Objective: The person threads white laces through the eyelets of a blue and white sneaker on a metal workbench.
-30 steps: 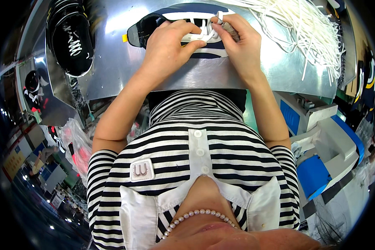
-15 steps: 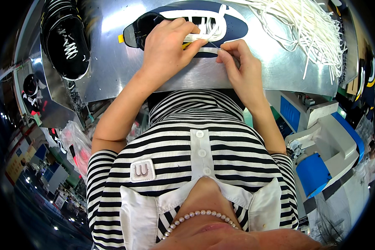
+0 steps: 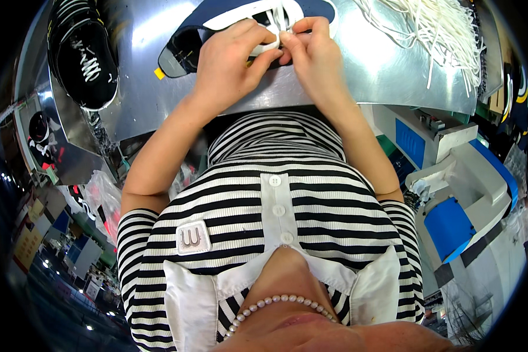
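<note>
A navy shoe upper [image 3: 203, 16] with white trim lies on its side at the far edge of the metal table, toe to the right and a yellow tab at the heel. White shoelaces [image 3: 278, 13] cross its opening. My left hand [image 3: 232, 64] is closed over the near eyelet edge, thumb and fingertips gripping the upper. Against it, my right hand [image 3: 318, 61] has thumb and forefinger pinched at the laces beside the white eyelet strip. The exact spot between my fingertips is partly hidden.
A bundle of loose white laces [image 3: 431, 35] spreads over the right of the metal table [image 3: 141, 100]. Black shoes [image 3: 85, 64] stand at the left. A grey and blue machine [image 3: 452, 217] is below the table's right side; plastic bags [image 3: 102, 199] hang at the left.
My right hand has moved left and up from the upper's near side to the laces, beside my left hand. The upper has shifted left and tilted, its toe higher.
</note>
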{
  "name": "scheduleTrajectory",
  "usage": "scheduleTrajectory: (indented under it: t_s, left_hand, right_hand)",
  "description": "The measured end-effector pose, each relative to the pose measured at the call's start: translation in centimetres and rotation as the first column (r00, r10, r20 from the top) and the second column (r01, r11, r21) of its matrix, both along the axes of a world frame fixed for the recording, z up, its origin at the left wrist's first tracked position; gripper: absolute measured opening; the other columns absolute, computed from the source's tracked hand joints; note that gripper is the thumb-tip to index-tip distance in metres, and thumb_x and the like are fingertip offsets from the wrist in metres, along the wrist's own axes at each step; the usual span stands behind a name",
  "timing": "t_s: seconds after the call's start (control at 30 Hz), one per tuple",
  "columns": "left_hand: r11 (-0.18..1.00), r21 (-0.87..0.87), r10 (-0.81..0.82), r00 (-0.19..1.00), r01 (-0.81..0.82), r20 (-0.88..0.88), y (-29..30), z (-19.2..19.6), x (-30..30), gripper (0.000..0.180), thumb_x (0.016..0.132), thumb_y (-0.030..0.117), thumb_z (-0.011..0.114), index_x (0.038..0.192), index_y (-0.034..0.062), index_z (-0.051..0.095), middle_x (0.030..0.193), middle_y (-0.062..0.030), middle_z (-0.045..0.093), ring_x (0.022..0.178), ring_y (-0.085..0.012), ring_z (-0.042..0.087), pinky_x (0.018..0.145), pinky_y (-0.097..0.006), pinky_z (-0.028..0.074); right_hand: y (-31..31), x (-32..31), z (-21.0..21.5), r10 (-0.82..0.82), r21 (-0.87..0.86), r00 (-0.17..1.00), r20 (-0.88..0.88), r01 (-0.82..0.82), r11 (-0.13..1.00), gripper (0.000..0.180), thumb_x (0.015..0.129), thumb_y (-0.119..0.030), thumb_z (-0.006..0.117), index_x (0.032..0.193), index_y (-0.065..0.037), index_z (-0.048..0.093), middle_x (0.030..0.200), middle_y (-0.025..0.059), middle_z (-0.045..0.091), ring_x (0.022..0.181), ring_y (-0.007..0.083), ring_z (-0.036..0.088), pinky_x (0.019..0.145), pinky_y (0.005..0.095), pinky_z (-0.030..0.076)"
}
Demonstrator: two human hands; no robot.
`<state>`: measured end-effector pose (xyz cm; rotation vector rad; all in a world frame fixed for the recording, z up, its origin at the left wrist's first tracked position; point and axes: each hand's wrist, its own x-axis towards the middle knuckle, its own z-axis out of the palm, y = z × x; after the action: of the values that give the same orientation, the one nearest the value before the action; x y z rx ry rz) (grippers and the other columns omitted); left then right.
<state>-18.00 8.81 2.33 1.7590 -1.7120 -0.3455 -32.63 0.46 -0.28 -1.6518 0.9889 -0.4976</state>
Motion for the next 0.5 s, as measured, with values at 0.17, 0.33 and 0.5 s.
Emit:
scheduleTrajectory:
  t_s: [0.17, 0.33, 0.5]
  left_hand:
    - [0.978, -0.210, 0.057, 0.966, -0.003, 0.252, 1.4, 0.0, 0.6, 0.015, 0.076, 0.009, 0.077, 0.088, 0.0065, 0.068, 0.076, -0.0050, 0.060, 0.064, -0.0238, 0.058, 0.058, -0.033, 0.045]
    - [0.960, -0.265, -0.004, 0.954, 0.087, 0.300, 1.6, 0.3, -0.3, 0.018, 0.074, 0.006, 0.076, 0.090, 0.0093, 0.070, 0.072, -0.0028, 0.057, 0.064, -0.0226, 0.057, 0.057, -0.033, 0.044]
    - [0.956, -0.290, 0.039, 0.960, 0.045, 0.277, 2.1, -0.4, 0.3, 0.019, 0.072, 0.002, 0.074, 0.090, 0.0069, 0.069, 0.073, -0.0039, 0.057, 0.065, -0.0227, 0.056, 0.055, -0.033, 0.045]
  right_hand:
    - [-1.6, -7.6, 3.0, 0.168, -0.184, 0.951, -0.260, -0.220, 0.958, 0.035, 0.087, -0.030, 0.074, 0.108, -0.006, 0.059, 0.075, 0.0076, 0.070, 0.064, 0.0186, 0.068, 0.057, 0.0305, 0.049]
    - [-3.5, -4.5, 5.7, 0.220, -0.395, 0.958, 0.182, -0.133, 0.909, 0.030, 0.084, -0.001, 0.066, 0.113, -0.006, 0.064, 0.090, 0.0070, 0.073, 0.066, 0.0104, 0.064, 0.057, 0.0225, 0.050]
    - [-2.3, 0.8, 4.2, 0.304, -0.779, 0.895, -0.325, -0.436, 0.450, 0.018, 0.074, -0.010, 0.067, 0.089, -0.007, 0.056, 0.071, 0.0026, 0.065, 0.059, 0.0215, 0.065, 0.045, 0.0348, 0.046]
